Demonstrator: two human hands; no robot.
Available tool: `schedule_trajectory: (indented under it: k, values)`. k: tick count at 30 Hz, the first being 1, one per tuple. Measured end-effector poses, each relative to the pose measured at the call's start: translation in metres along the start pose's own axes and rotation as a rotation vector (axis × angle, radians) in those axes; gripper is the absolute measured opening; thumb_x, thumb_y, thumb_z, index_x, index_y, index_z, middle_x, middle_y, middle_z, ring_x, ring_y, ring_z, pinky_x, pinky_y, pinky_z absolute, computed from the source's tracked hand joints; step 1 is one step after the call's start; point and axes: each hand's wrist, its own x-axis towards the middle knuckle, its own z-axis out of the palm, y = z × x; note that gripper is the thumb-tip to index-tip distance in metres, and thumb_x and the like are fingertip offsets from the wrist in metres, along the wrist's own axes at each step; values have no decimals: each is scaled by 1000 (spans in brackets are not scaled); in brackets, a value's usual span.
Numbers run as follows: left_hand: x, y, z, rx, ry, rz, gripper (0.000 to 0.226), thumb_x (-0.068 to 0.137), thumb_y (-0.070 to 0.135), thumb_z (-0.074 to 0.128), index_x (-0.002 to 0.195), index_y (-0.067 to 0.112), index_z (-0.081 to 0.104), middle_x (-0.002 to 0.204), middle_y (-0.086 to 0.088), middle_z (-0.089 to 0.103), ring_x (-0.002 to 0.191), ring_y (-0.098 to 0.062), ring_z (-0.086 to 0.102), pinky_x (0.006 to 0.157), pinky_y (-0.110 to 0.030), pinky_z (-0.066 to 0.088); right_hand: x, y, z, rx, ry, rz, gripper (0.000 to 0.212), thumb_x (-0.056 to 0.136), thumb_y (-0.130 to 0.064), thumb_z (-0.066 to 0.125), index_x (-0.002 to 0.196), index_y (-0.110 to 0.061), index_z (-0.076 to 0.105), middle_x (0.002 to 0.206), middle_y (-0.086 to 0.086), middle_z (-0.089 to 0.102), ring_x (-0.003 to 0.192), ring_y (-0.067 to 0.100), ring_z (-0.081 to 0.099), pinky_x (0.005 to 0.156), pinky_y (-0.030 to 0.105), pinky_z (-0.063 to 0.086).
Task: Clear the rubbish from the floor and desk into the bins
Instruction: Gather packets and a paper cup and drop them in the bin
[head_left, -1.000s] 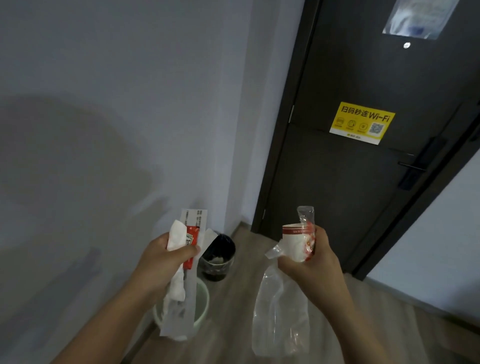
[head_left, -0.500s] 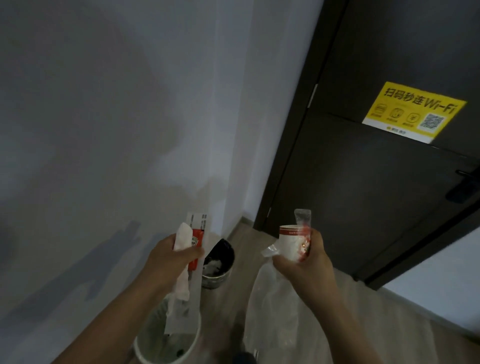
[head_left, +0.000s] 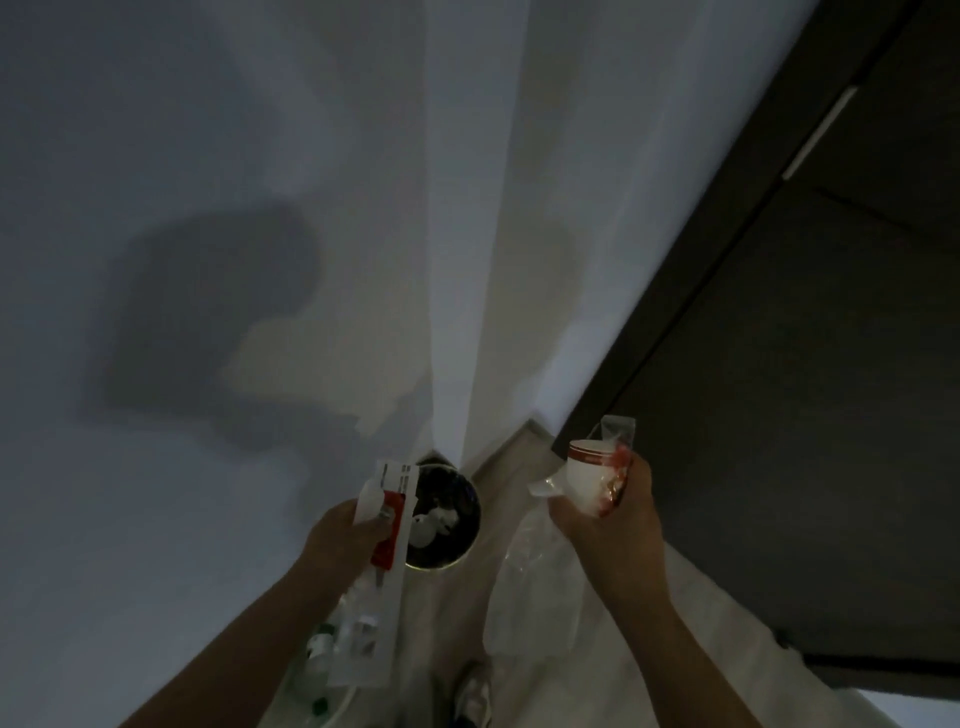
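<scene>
My left hand (head_left: 340, 535) grips a bundle of rubbish: a white napkin, a red sauce sachet (head_left: 388, 530) and a long white paper sleeve (head_left: 371, 644) hanging down. My right hand (head_left: 610, 514) holds a white paper cup with a red band (head_left: 587, 475) together with a clear plastic bag (head_left: 535, 592) that dangles below it. A black bin (head_left: 452, 512) with white rubbish inside stands in the wall corner, between and just beyond both hands. A pale green-white bin (head_left: 322, 691) sits below my left forearm, partly hidden by the sleeve.
A grey-white wall (head_left: 208, 260) fills the left and centre. A dark door (head_left: 805, 415) stands to the right, close to the black bin. Pale wooden floor (head_left: 519, 467) runs between them. A shoe (head_left: 475, 696) shows at the bottom edge.
The view has come closer to the bins and tilted down. Both hands keep their rubbish and now hover nearer the black bin; the door's yellow sign has left the view.
</scene>
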Motion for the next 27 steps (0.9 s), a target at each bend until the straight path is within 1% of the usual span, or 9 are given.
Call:
schedule_trajectory:
  k: [2, 5, 8, 12, 14, 19, 23, 25, 27]
  values:
    - [33, -14, 12, 19, 16, -81, 25, 72, 27, 66, 87, 7, 65, 85, -24, 70, 82, -43, 67, 80, -59, 53, 26, 19, 10, 2, -35, 30, 73, 68, -14, 84, 120, -39, 39, 105, -15, 55, 89, 4, 60, 68, 18, 50]
    - [83, -38, 31, 80, 49, -146, 9, 86, 17, 64, 84, 8, 65, 85, -23, 70, 82, -41, 67, 82, -57, 54, 57, 54, 26, -10, -47, 66, 73, 66, -12, 85, 119, -38, 41, 105, -15, 56, 88, 3, 61, 69, 19, 53]
    - [135, -66, 52, 173, 64, -180, 15, 90, 17, 62, 92, 2, 66, 86, -20, 70, 81, -36, 67, 81, -47, 55, 81, 97, 43, -45, -50, 116, 78, 63, -16, 86, 124, -36, 42, 109, -13, 57, 91, 6, 62, 73, 26, 58]
    - [203, -110, 78, 291, 57, -231, 18, 88, 19, 65, 93, 2, 63, 74, -8, 62, 66, -20, 58, 61, -28, 46, 108, 155, 66, -92, -71, 177, 84, 62, -20, 88, 129, -35, 40, 114, -8, 55, 95, 10, 62, 76, 34, 60]
    - [238, -131, 90, 358, 52, -247, 18, 89, 21, 64, 94, 4, 60, 78, -10, 61, 69, -22, 56, 62, -29, 45, 121, 186, 79, -119, -86, 194, 88, 62, -19, 88, 135, -29, 39, 119, -5, 53, 100, 12, 60, 80, 35, 59]
    - [319, -180, 117, 485, 24, -271, 22, 89, 23, 63, 95, 3, 56, 89, -14, 57, 82, -27, 54, 73, -33, 42, 144, 259, 113, -154, -118, 233, 91, 64, -18, 86, 139, -25, 35, 122, -5, 49, 94, 8, 57, 69, 16, 51]
    - [370, -217, 133, 464, 31, -337, 39, 89, 25, 65, 111, -6, 57, 98, -21, 60, 95, -36, 60, 75, -35, 45, 150, 312, 141, -173, -130, 266, 94, 64, -21, 88, 140, -28, 33, 123, -3, 51, 99, 13, 59, 73, 23, 57]
    - [388, -227, 140, 463, 31, -336, 56, 85, 31, 69, 124, -6, 50, 117, -22, 58, 109, -36, 57, 76, -33, 41, 151, 334, 154, -187, -141, 273, 95, 63, -24, 89, 139, -30, 32, 123, -4, 52, 99, 14, 61, 74, 27, 60]
    - [403, -236, 143, 455, 23, -317, 78, 75, 42, 76, 129, -5, 46, 122, -19, 58, 110, -35, 57, 76, -33, 44, 152, 351, 166, -190, -157, 284, 96, 62, -27, 89, 138, -32, 32, 121, -3, 53, 97, 15, 62, 73, 31, 61]
